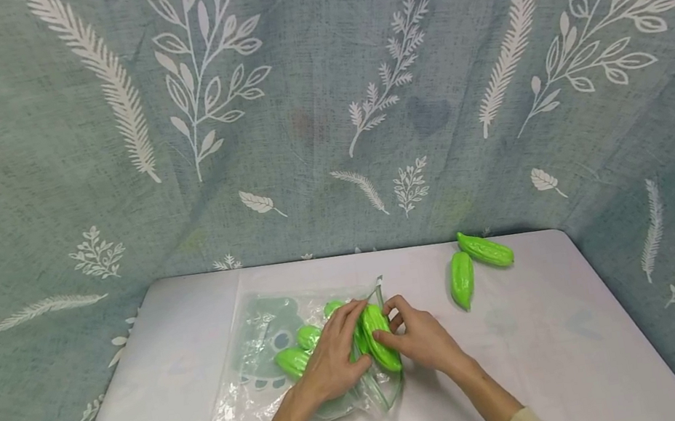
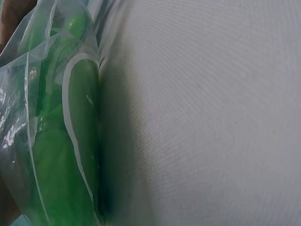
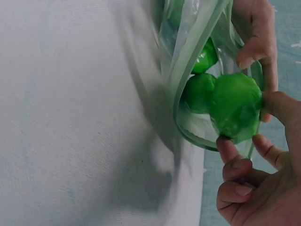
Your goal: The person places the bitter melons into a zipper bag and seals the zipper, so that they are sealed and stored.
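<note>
A clear zip bag [image 1: 226,412] with a green-edged mouth lies on the table, several glossy green bitter melons [image 1: 293,362] inside it. My left hand [image 1: 333,360] grips the bag near its mouth; in the right wrist view its thumb [image 3: 254,51] hooks over the rim. Thumb and fingertips of my right hand [image 1: 422,337] pinch the end of another bitter melon [image 1: 379,336] at the bag's opening. Seen from the right wrist, that bitter melon [image 3: 236,107] sits within the mouth, beside others inside. Through the plastic, the left wrist view shows green shapes [image 2: 61,165].
Two loose bitter melons, one upright [image 1: 462,280] and one slanted [image 1: 486,249], lie at the back right of the white table [image 1: 535,370]. A leaf-patterned cloth [image 1: 306,97] hangs behind the table and along its sides.
</note>
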`<state>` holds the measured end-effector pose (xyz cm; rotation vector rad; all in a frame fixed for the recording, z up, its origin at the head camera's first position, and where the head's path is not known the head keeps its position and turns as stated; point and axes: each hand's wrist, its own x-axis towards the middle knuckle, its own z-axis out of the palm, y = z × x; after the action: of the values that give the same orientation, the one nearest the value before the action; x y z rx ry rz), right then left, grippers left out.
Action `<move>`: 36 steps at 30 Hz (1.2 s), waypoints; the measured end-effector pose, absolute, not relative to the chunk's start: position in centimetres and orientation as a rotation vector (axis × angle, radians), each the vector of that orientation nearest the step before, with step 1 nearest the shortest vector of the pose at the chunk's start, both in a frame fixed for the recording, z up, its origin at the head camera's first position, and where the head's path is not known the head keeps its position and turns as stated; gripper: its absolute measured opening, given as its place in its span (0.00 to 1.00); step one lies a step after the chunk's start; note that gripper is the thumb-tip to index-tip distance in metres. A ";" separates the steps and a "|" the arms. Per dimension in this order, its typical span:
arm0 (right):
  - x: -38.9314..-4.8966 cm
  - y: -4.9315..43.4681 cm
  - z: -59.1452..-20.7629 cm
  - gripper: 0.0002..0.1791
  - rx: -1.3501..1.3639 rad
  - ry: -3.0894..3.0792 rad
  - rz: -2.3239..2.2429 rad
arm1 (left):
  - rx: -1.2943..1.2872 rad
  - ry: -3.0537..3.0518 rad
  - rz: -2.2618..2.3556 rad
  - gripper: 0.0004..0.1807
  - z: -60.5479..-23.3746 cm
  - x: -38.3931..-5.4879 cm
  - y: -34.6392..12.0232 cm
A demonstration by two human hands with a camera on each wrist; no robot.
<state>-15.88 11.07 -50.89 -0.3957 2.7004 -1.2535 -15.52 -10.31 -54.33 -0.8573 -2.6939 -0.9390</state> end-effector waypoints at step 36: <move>-15.9 10.9 -50.8 0.26 -0.432 2.764 -1.163 | -0.915 -2.653 -0.994 0.51 -53.9 -15.8 -9.8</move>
<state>-15.90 10.90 -50.84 -0.4316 2.7643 -1.1625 -15.84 -9.83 -53.92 -0.9153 -2.6531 -0.9937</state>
